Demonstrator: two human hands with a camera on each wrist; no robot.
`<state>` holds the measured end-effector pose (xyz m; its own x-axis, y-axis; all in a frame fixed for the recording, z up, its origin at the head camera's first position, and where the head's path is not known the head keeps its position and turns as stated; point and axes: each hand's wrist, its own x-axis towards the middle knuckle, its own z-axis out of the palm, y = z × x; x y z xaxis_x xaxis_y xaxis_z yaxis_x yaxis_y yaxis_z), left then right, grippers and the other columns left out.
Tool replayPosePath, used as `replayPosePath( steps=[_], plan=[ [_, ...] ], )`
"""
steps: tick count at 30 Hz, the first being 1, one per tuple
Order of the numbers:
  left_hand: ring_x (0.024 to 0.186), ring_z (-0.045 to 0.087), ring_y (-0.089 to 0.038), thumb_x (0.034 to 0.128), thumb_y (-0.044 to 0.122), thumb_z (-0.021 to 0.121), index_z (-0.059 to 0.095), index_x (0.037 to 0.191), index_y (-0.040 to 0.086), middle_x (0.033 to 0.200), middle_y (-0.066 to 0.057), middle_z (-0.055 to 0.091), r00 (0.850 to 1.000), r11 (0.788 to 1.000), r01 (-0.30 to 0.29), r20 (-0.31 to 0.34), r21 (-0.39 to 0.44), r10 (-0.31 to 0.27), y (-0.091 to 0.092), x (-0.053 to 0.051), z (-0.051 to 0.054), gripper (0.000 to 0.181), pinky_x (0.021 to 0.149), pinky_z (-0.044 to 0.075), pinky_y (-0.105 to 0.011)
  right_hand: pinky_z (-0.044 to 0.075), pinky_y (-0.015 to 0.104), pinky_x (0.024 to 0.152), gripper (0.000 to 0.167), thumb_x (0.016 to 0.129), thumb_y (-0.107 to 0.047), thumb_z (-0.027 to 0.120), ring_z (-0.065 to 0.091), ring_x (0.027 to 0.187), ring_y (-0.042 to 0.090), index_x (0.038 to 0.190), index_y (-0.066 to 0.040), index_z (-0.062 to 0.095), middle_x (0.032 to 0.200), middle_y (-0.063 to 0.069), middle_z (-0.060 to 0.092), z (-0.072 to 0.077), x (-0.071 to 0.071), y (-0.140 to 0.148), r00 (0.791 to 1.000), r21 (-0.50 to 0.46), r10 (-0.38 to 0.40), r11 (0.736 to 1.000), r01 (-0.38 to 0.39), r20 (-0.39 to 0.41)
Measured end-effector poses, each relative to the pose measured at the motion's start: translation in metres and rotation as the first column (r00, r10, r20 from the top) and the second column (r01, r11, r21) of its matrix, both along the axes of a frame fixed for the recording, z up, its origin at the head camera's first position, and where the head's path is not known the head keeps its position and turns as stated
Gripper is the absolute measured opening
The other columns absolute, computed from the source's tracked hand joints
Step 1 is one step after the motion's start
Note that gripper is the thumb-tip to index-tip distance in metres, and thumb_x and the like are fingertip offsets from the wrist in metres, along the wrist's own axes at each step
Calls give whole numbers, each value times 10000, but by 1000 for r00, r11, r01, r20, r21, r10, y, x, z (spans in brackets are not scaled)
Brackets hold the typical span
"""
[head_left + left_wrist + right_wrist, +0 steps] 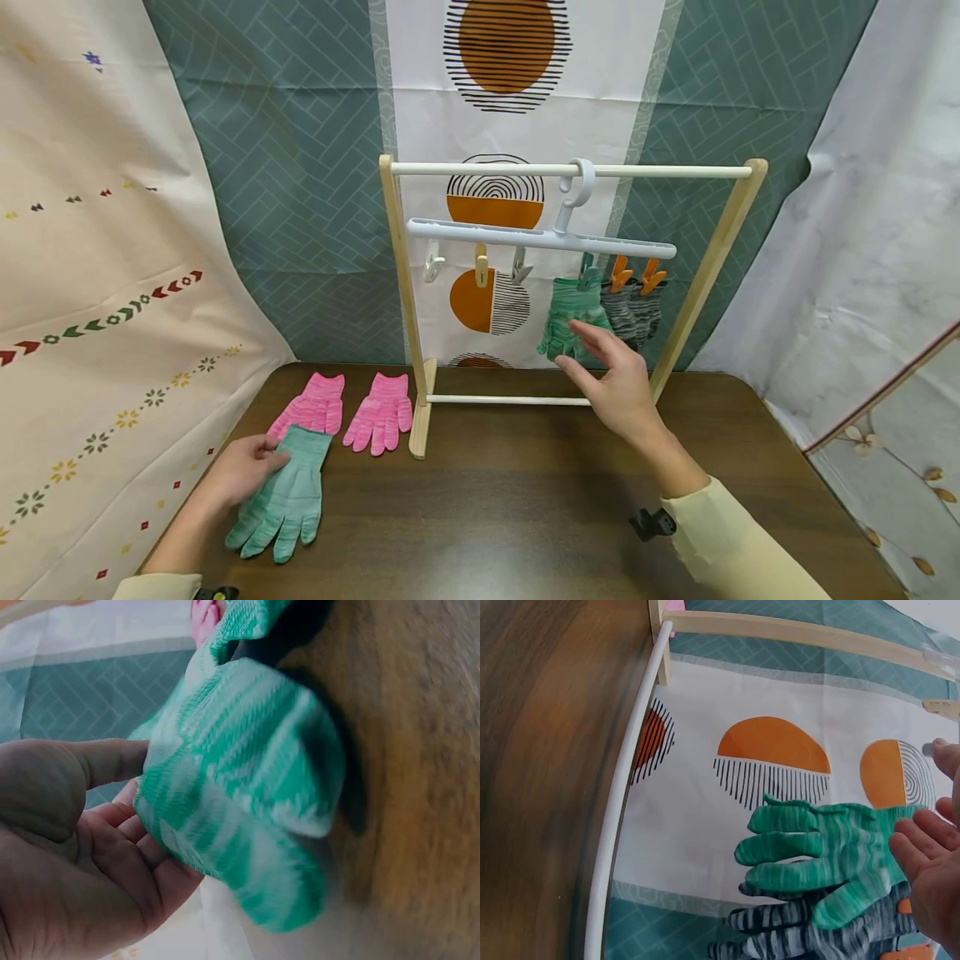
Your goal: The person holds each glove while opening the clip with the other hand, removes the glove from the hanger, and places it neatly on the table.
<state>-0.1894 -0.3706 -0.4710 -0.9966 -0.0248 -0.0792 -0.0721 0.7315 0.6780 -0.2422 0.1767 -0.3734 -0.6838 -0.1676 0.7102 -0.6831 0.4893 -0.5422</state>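
At the table's left, my left hand (243, 468) pinches the edge of a green striped glove (291, 496) between thumb and fingers. In the left wrist view that glove (232, 772) is lifted partly off the table, its fingers drooping. Two pink gloves (384, 412) lie behind it. My right hand (618, 383), fingers parted and holding nothing, is raised before another green glove (570, 308) hanging from a teal clip (588, 271). The right wrist view shows fingertips overlapping this hanging glove (817, 840); contact cannot be told. Dark grey striped gloves (637, 308) hang beside it from orange clips (620, 273).
A wooden rack (712, 267) with white bars stands at the back of the brown table (495, 508). From its top bar hangs a white hanger (540, 238), tilted lower on the right. White, yellow and grey clips (482, 267) on its left part hold nothing.
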Motion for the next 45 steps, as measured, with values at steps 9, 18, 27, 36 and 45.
replayPosePath(
  steps=[9,18,27,36,45],
  plan=[
    [962,655,-412,998,128,693,577,1179,-226,1012,-276,683,1000,994,1,7,-112,0,-3,2,0,414,788,547,-525,520,448,1043,551,930,-94,840,649,1279,326,1431,-1,632,1412,122,659,1,0,11,998,14,-55,998,55,-5],
    [879,615,-327,966,178,744,623,1090,-128,936,-166,645,999,987,-35,28,-158,40,-9,1,-8,351,724,499,-444,509,421,1055,556,927,-97,844,641,1294,301,1433,-7,633,1409,116,664,8,-1,21,995,21,-94,995,94,-30],
    [887,641,-323,959,171,754,614,1147,-141,947,-168,670,997,989,-56,49,-140,63,-8,2,-6,390,723,503,-451,451,187,1072,564,936,-86,832,629,1309,292,1448,5,613,1427,134,653,15,-4,27,993,6,-112,994,113,-30],
    [876,642,-327,974,166,733,560,1232,-169,975,-200,661,997,987,-71,15,-145,74,-1,4,3,457,694,512,-430,459,202,1072,578,934,-75,831,624,1320,309,1462,-4,605,1437,149,645,23,-5,32,993,-21,-108,994,107,-40],
    [1016,627,-478,1003,195,722,442,1416,-187,1169,-370,619,989,982,-108,-117,-156,90,15,2,16,628,771,538,-548,450,172,1062,582,941,-82,827,630,1313,322,1464,18,592,1444,146,643,29,-8,36,993,-29,-110,994,109,-41]
  ],
)
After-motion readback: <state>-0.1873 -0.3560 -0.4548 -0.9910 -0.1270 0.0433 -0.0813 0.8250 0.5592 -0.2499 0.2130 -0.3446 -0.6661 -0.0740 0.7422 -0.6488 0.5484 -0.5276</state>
